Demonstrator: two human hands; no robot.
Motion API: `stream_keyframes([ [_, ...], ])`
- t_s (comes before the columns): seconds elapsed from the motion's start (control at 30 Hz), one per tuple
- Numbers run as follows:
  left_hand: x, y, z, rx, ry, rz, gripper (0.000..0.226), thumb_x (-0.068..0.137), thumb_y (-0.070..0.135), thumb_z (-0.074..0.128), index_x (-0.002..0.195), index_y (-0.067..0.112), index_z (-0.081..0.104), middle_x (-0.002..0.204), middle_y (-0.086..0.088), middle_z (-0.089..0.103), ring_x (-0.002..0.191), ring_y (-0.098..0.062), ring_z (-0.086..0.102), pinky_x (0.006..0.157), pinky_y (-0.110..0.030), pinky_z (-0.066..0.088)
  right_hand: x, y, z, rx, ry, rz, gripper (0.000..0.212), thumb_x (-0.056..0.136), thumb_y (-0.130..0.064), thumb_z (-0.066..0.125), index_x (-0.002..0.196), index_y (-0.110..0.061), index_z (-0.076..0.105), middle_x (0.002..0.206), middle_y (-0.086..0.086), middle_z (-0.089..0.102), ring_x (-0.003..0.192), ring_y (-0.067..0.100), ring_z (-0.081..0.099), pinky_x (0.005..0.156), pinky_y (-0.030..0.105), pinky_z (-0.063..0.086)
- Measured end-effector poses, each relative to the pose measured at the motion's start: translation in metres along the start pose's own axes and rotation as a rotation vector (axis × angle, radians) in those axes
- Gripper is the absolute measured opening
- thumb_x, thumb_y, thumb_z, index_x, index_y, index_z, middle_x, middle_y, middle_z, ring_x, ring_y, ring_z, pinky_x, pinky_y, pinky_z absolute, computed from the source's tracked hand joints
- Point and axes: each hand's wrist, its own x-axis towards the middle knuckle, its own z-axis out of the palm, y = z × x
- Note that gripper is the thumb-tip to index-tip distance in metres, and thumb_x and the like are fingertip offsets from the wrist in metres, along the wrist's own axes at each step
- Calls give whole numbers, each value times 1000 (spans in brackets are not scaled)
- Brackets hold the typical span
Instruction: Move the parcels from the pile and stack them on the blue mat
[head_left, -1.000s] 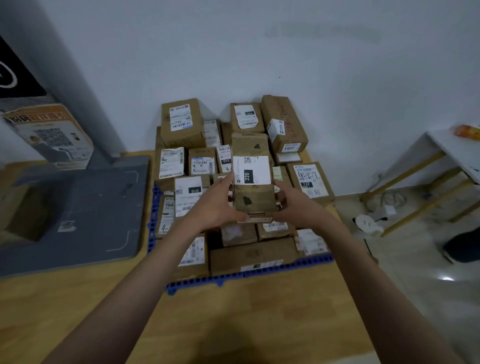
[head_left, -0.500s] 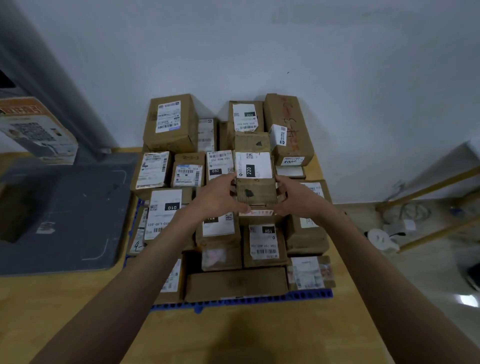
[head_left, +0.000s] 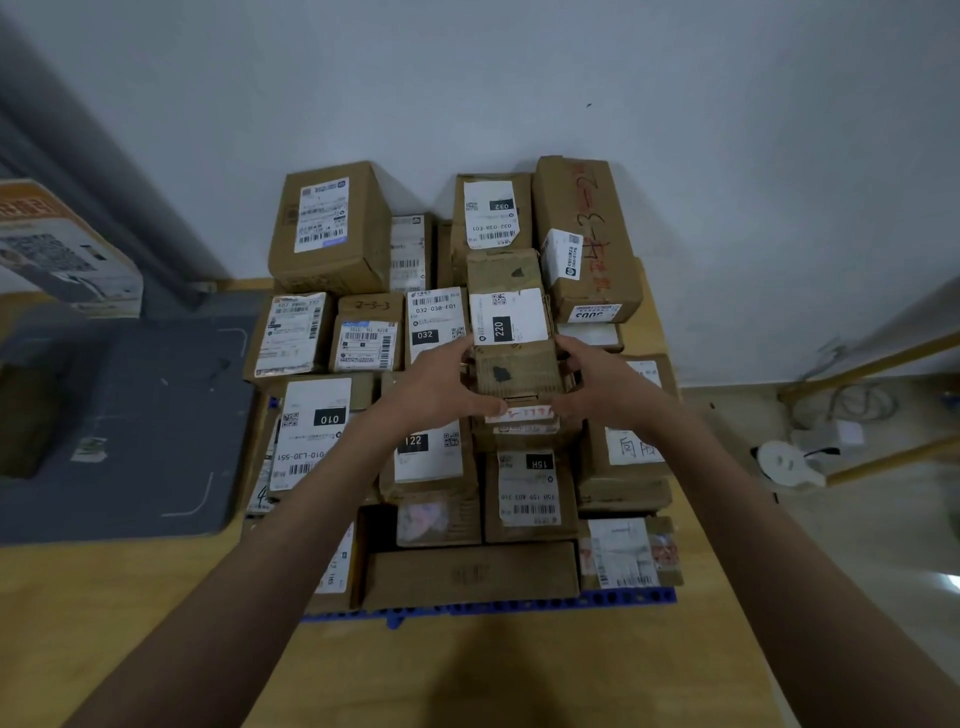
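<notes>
Both hands, left hand (head_left: 441, 387), right hand (head_left: 597, 384), fingers curled, clamped on parcel 220 (head_left: 511, 332) atop stack

Surface: we see a pale wooden table (head_left: 498, 670) running up to a white wall (head_left: 519, 78).
Blue mat: a blue plastic mat (head_left: 519, 605) lies flat on the wood, only its front edge and a bit of its left side showing to us.
On the mat: cardboard parcels (head_left: 470, 574) stacked in rows back to the wall, most with white shipping labels.
Left of the mat: we make out a grey mat (head_left: 145, 431) with white corner marks, lying just beside the blue one.
Far left: a printed carton (head_left: 62, 254), tilted; we cannot tell what it rests on.
</notes>
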Motion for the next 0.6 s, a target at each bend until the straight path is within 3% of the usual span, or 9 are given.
stream_keyframes([
  [0.1, 0, -4, 6, -5, 50, 9, 99, 70, 34, 86, 151, 26, 29, 114, 18, 50, 105, -5, 49, 76, -14, 39, 0, 1, 1, 8, 24, -10, 69, 81, -9, 73, 141, -22, 41, 127, 1, 58, 114, 18, 56, 92, 39, 54],
  [0.2, 0, -6, 9, 14, 57, 10, 102, 72, 36, 84, 153, 25, 22, 128, 7, 56, 106, -6, 50, 70, -8, 35, -1, 2, 4, 8, 58, -25, 60, 83, -9, 70, 138, -20, 47, 124, 0, 61, 113, 18, 57, 93, 35, 52],
  [0.37, -5, 0, 6, 65, 15, -19, 107, 76, 37, 81, 156, 24, 10, 145, 1, 48, 117, -10, 49, 84, -16, 37, -6, 2, 4, -44, 30, 31, 46, 87, -20, 68, 130, -18, 54, 122, 1, 64, 111, 19, 59, 94, 37, 52],
  [0.47, -11, 6, 2, 103, 4, -29, 110, 78, 36, 79, 156, 21, 3, 150, -2, 42, 128, -18, 47, 89, -21, 38, -15, -1, 2, -28, 84, 32, 41, 87, -24, 68, 127, -21, 58, 108, -6, 66, 100, 13, 60, 68, 16, 45],
  [0.53, -18, 8, 0, 116, 16, -24, 109, 79, 36, 79, 156, 19, 3, 152, -3, 39, 130, -20, 47, 91, -23, 40, -24, -5, 1, -72, 117, 49, 41, 87, -34, 68, 125, -25, 58, 91, -13, 61, 87, 9, 58, 58, 16, 37],
  [0.6, -27, 10, -2, 145, 32, -11, 107, 79, 38, 78, 156, 21, 6, 152, -4, 39, 130, -20, 47, 94, -25, 42, -33, -8, 2, -148, 141, 58, 41, 84, -43, 68, 121, -27, 59, 82, -15, 57, 75, 4, 54, 56, 21, 39],
])
